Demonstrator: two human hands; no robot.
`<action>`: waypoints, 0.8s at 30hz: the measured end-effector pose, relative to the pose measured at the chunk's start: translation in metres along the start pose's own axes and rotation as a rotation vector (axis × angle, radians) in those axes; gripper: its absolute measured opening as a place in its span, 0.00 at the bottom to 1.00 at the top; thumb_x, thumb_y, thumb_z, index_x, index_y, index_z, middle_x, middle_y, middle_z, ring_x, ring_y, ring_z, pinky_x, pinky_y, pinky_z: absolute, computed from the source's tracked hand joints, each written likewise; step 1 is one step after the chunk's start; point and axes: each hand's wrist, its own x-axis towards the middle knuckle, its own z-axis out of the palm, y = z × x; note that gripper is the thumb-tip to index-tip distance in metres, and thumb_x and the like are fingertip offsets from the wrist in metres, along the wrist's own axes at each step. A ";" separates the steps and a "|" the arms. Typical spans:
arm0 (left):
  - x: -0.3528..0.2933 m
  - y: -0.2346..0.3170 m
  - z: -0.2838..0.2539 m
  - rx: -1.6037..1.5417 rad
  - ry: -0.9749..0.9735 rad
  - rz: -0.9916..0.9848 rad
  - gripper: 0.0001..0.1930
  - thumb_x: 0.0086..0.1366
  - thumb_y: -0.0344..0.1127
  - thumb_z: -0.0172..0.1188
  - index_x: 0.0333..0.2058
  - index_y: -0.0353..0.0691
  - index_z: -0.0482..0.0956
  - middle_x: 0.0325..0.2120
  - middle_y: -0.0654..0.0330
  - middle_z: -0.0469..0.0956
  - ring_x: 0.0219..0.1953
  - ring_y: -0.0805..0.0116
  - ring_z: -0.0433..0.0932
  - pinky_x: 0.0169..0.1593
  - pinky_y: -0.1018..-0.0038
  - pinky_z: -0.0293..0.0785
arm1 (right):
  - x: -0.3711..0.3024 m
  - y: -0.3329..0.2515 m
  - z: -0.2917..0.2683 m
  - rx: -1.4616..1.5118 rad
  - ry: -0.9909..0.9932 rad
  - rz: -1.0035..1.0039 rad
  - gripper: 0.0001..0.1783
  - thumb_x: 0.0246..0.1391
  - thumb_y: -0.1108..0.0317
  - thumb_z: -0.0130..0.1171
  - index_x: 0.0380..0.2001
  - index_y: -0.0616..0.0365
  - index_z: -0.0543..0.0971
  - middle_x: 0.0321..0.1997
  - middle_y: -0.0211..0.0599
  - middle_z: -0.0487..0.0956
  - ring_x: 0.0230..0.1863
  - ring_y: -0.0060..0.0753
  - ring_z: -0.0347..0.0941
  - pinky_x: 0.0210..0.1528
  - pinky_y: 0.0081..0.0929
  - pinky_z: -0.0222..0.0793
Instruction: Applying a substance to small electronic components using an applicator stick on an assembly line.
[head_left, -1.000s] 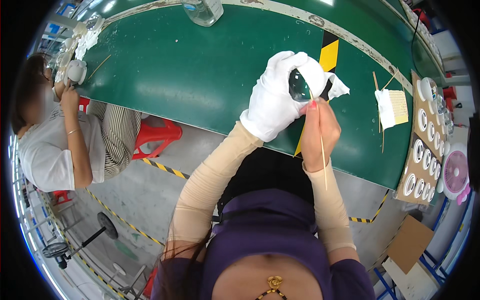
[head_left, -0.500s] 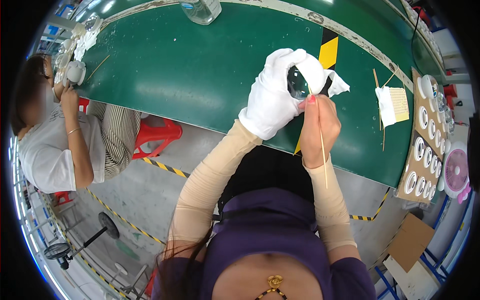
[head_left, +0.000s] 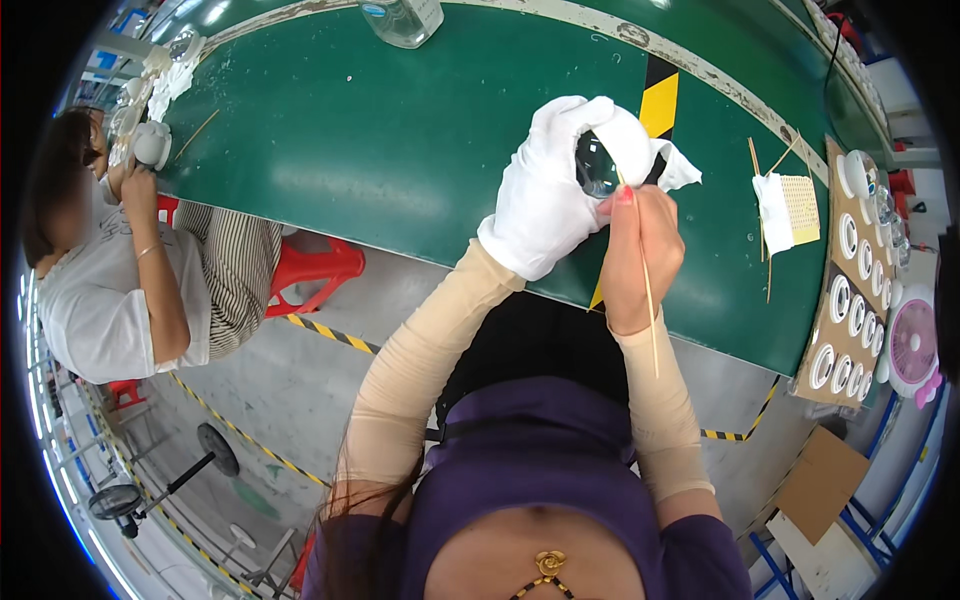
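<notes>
Left hand [head_left: 545, 195], gloved in white: fingers wrapped around a white round housing [head_left: 628, 145] with a dark glossy face [head_left: 595, 165]. Right hand [head_left: 645, 260], bare: thumb and fingers pinching a thin wooden stick [head_left: 652, 320] near its upper end, the long tail hanging back over my forearm. The housing is held over the green table [head_left: 400, 130], near the front edge; whether it rests on the surface I cannot tell.

Stick tip sits at or very near the seam between white rim and dark face; contact itself is too small to confirm.

Risks, my judgement:
- Scratch on the glossy face, if the tip skids off the seam under too much push.
- Snapped or splintered tip, if I lever sideways; the stick looks slender.
- Housing turning or slipping, since glove fabric may grip a smooth curve poorly.
- Smudge on the face, from my bare fingertips working so close.
- Snagging the white cloth [head_left: 678, 165] just beside the housing, if my right hand swings outward
</notes>
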 end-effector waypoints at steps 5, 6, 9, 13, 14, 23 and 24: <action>0.000 0.006 0.000 0.024 -0.005 -0.020 0.44 0.41 0.35 0.78 0.58 0.50 0.64 0.55 0.49 0.66 0.49 0.45 0.75 0.50 0.60 0.75 | -0.012 0.004 -0.003 -0.015 0.004 0.017 0.10 0.54 0.81 0.53 0.19 0.64 0.72 0.20 0.39 0.73 0.25 0.44 0.67 0.37 0.35 0.62; 0.000 0.005 -0.001 0.012 -0.001 -0.017 0.44 0.41 0.36 0.78 0.58 0.50 0.64 0.54 0.49 0.66 0.49 0.45 0.75 0.50 0.60 0.75 | -0.011 0.003 -0.002 -0.004 0.005 0.015 0.10 0.54 0.81 0.53 0.19 0.64 0.72 0.20 0.39 0.73 0.25 0.44 0.67 0.37 0.35 0.62; 0.000 0.003 -0.001 0.018 0.008 0.000 0.44 0.41 0.35 0.78 0.58 0.49 0.64 0.54 0.49 0.66 0.49 0.45 0.75 0.49 0.61 0.75 | -0.004 0.000 -0.001 0.010 0.004 0.018 0.10 0.54 0.81 0.53 0.19 0.64 0.72 0.21 0.39 0.73 0.25 0.44 0.67 0.37 0.35 0.62; -0.002 0.006 0.000 0.013 -0.003 -0.017 0.42 0.43 0.34 0.77 0.58 0.48 0.65 0.55 0.49 0.66 0.49 0.45 0.75 0.49 0.61 0.76 | -0.010 0.003 -0.002 0.000 0.006 0.016 0.10 0.54 0.81 0.53 0.19 0.64 0.72 0.20 0.39 0.72 0.25 0.44 0.67 0.37 0.35 0.62; -0.001 0.005 0.000 0.014 -0.001 -0.015 0.42 0.43 0.34 0.77 0.58 0.48 0.65 0.55 0.49 0.66 0.49 0.45 0.75 0.49 0.61 0.76 | -0.008 0.004 -0.002 0.000 0.007 0.013 0.10 0.54 0.81 0.53 0.19 0.64 0.72 0.20 0.39 0.72 0.25 0.44 0.67 0.37 0.35 0.62; -0.001 0.005 0.000 0.001 0.000 -0.027 0.43 0.42 0.33 0.77 0.58 0.48 0.65 0.55 0.49 0.66 0.49 0.45 0.75 0.50 0.61 0.75 | -0.011 0.005 -0.002 0.040 0.002 0.054 0.11 0.55 0.80 0.52 0.19 0.64 0.72 0.20 0.40 0.72 0.25 0.43 0.67 0.35 0.36 0.61; -0.001 0.003 -0.001 0.004 0.006 -0.003 0.43 0.42 0.33 0.77 0.58 0.48 0.65 0.55 0.49 0.66 0.49 0.45 0.75 0.50 0.61 0.75 | -0.007 0.002 0.000 0.057 0.010 0.059 0.11 0.56 0.80 0.52 0.19 0.64 0.72 0.19 0.40 0.71 0.24 0.43 0.67 0.34 0.36 0.61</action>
